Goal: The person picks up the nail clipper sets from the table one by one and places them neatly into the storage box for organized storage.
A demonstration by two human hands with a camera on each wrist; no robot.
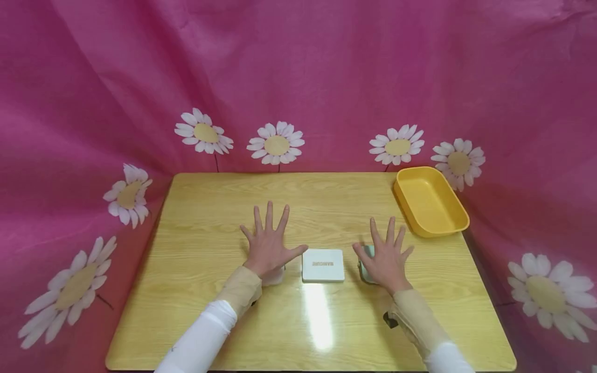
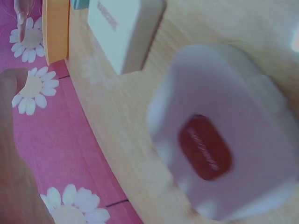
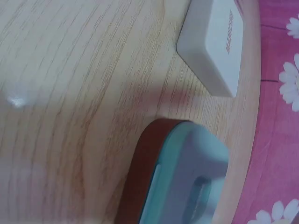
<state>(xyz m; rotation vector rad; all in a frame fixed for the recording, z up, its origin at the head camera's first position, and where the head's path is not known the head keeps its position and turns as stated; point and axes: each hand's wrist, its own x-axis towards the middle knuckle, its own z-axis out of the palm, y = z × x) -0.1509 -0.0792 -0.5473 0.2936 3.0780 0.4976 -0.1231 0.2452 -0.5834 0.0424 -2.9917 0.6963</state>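
Held out white sleeves nearest the camera, behind both hands. Had left hand spread wide above a pale box with a dark red label. Had right hand splayed wide too, above a green box with a brown side. Saw a white box marked MANICURE between the hands, by the left thumb; could not tell contact. Saw a yellow tray beyond the right hand, on the wooden table.

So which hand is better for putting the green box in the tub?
Probably the right hand: it's nearest the green box, and the tub is on that side too. The left hand is farther away, past the middle box.
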